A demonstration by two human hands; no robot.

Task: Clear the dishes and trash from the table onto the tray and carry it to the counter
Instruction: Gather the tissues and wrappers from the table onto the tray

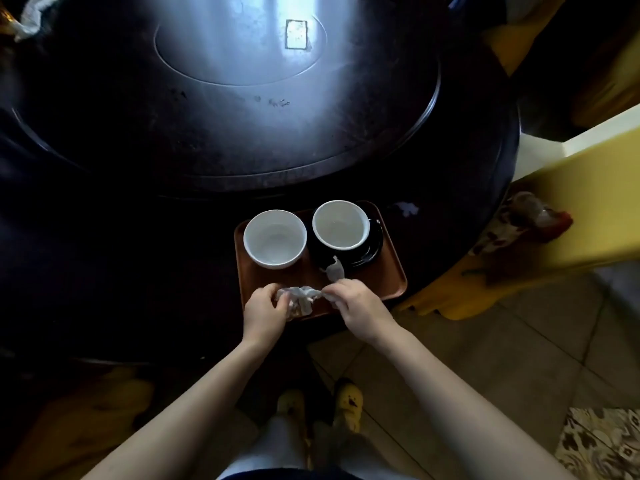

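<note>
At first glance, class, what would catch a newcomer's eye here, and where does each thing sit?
Two white vessels stand out on the brown tray at the table edge: a bowl on the left, a cup on a black saucer on the right. Nearer, the left hand and right hand grip a crumpled white tissue over the tray's near edge.

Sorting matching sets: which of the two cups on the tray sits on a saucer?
The right cup, dark outside, sits on the black saucer; the left cup, all white, stands straight on the tray.
</note>
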